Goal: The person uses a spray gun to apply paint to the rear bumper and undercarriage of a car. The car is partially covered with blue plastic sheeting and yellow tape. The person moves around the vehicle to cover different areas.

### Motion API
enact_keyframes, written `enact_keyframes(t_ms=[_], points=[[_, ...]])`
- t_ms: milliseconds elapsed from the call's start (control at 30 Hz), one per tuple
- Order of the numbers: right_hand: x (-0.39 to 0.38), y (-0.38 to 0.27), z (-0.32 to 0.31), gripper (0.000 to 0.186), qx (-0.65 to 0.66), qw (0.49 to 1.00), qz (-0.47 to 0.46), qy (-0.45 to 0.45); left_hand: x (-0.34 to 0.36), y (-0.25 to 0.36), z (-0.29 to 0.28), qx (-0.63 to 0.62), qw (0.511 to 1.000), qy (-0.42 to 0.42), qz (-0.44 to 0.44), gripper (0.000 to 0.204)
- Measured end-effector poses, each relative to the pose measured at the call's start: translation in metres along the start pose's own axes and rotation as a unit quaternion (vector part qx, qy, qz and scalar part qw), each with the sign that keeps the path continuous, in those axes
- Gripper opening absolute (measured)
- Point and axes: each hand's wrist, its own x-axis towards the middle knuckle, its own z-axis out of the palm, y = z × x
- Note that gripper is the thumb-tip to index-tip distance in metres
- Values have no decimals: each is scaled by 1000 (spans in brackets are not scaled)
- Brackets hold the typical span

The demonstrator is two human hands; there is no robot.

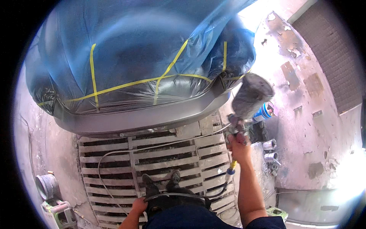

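Our right grip (239, 147) closes round the dark-cupped metal spray gun (238, 124) near the curved grey bumper (152, 122); our left grip's (140, 205) hold, we cannot tell — the thin pale hose (100, 165) could snag, jerking our aim.

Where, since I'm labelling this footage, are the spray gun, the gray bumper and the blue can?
Spray gun (247, 102): head view, on its dark, blurred cup.
Gray bumper (145, 121): head view, middle of its front face.
Blue can (260, 113): head view, on its side wall.
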Motion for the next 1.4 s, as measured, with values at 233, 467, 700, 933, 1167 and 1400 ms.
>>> enact_keyframes(t_ms=[233, 467, 700, 933, 1167, 1400], points=[[22, -46, -31, 18, -52, 965, -184, 177, 3, 73, -30, -31, 998, 41, 43, 35], [11, -37, 3, 24, -117, 957, -233, 125, -6, 93, -43, -33, 998, 14, 50, 37], [-46, -13, 34, 35, -118, 987, -100, -43, -15, 48, -39, -48, 996, -45, 57, 35], [-14, -53, 40, 35, -204, 928, -280, 137, -13, 49, -50, -66, 991, -16, 111, 38], [-5, -22, 47, 26, -236, 922, -280, 124, -13, 52, -58, -35, 989, 5, 140, 35], [-71, -25, 52, 18, -97, 985, 58, -131, -11, 19, -47, -3, 989, -16, 147, 37]])
